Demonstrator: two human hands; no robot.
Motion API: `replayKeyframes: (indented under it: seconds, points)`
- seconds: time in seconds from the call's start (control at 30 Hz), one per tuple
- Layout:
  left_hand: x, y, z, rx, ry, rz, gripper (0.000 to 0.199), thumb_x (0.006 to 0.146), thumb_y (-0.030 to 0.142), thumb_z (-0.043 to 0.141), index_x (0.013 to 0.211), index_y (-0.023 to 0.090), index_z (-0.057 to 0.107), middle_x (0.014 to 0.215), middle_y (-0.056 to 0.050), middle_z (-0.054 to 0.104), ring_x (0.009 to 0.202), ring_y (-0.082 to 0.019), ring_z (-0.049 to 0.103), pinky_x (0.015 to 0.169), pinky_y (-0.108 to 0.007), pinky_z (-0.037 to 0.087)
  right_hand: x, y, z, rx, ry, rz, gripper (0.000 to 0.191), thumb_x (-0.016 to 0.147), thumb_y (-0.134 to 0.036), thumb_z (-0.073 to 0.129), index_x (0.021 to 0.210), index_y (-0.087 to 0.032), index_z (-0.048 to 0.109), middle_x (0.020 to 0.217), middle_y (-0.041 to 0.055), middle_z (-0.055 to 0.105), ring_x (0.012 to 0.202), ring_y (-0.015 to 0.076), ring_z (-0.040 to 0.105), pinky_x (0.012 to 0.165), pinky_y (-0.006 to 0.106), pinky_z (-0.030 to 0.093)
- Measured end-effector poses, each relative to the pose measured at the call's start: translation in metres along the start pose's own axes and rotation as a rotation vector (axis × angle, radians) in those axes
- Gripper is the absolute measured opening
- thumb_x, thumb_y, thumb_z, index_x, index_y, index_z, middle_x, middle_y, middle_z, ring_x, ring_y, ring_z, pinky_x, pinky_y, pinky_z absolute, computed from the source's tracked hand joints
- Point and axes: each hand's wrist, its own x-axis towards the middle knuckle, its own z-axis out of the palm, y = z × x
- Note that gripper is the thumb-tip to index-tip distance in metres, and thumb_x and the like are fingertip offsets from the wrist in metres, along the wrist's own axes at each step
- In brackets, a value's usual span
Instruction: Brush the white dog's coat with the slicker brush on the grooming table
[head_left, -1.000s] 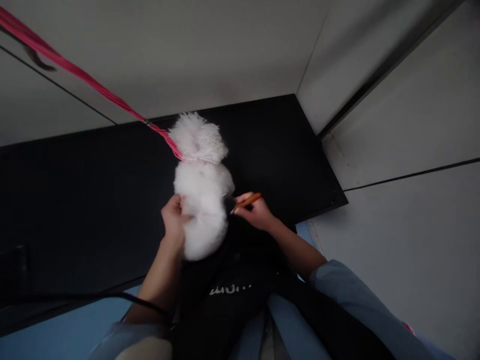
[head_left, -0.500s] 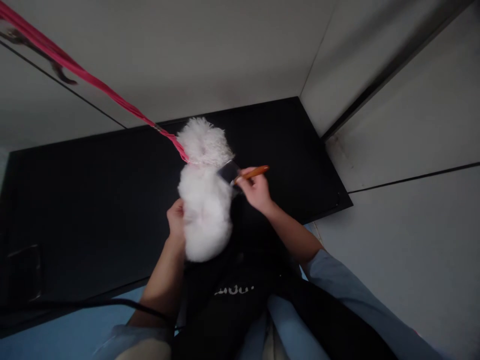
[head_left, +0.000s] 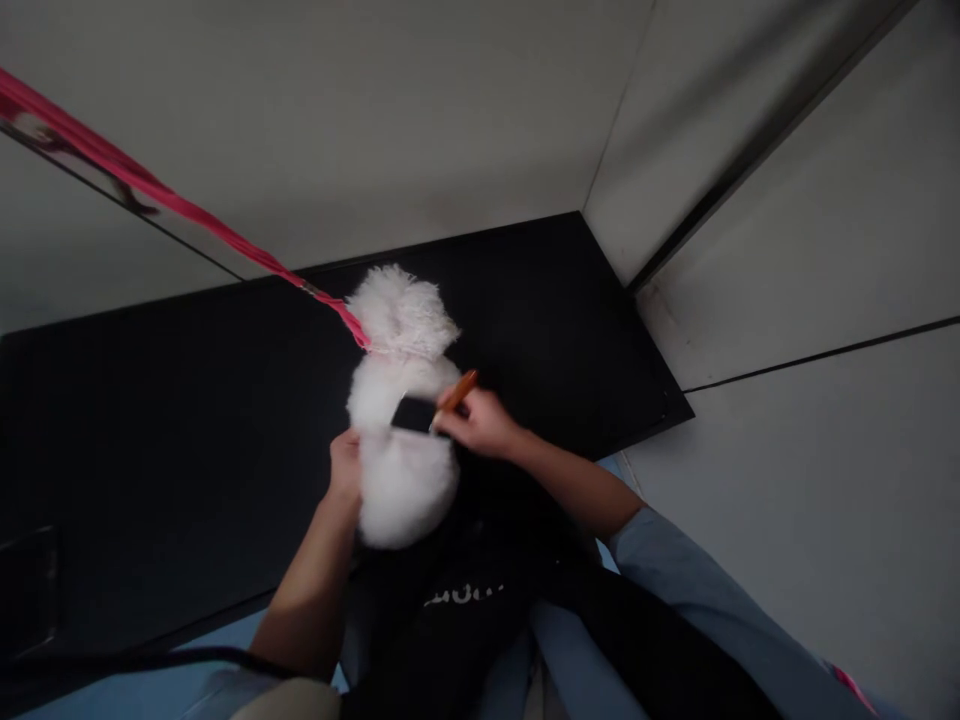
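Observation:
A fluffy white dog [head_left: 409, 490] is on the black table [head_left: 225, 420], seen from above, its shaggier end pointing away from me. My right hand [head_left: 486, 425] is closed round the orange-brown handle of a slicker brush [head_left: 415, 413]. The brush's dark rectangular head lies against the fur in the middle of the dog's back. On the dog's left flank, my left hand [head_left: 345, 463] is curled against the coat. Its fingertips are hidden by the fur.
A pink leash [head_left: 202, 218] runs taut from the dog to the upper left, past a dark metal hook [head_left: 139, 200]. Pale walls [head_left: 375, 120] border the table behind and to the right. A black cord [head_left: 150, 660] crosses at lower left.
My right hand has brought the brush left and toward me, from the dog's right edge onto the middle of its back. My left hand keeps its place at the flank. The view has shifted slightly.

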Motion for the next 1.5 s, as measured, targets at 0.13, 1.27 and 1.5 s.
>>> replayKeyframes:
  seconds: [0.13,1.27,1.5]
  points:
    - [-0.004,0.004,-0.001,0.059,0.004,-0.054,0.032,0.051,0.034,0.081,0.048,0.019,0.053,0.05,0.001,0.051,0.051,-0.014,0.048,0.045,-0.025,0.042,0.005,-0.003,-0.003,-0.016,0.377,-0.027,0.02,0.087,-0.038,0.063,0.098,-0.021,0.061,0.105,0.0078,0.07,0.101,0.021,0.067,0.094,0.035,0.053]
    - [-0.028,0.015,0.004,0.662,-0.245,0.989,0.023,0.095,0.028,0.057,0.089,0.018,0.077,0.087,-0.007,0.08,0.076,-0.019,0.077,0.07,-0.026,0.062,0.029,-0.026,-0.011,-0.149,-0.005,-0.066,0.023,0.083,-0.035,0.072,0.098,-0.021,0.064,0.097,0.004,0.072,0.091,0.02,0.07,0.088,0.034,0.055]
    - [-0.028,0.011,0.006,0.599,-0.214,1.037,0.02,0.094,0.024,0.059,0.093,0.018,0.078,0.088,-0.006,0.08,0.076,-0.019,0.078,0.07,-0.025,0.062,0.034,-0.038,-0.014,-0.224,0.026,-0.059,0.019,0.086,-0.033,0.069,0.1,-0.021,0.063,0.098,0.0046,0.072,0.091,0.0197,0.07,0.089,0.034,0.054]
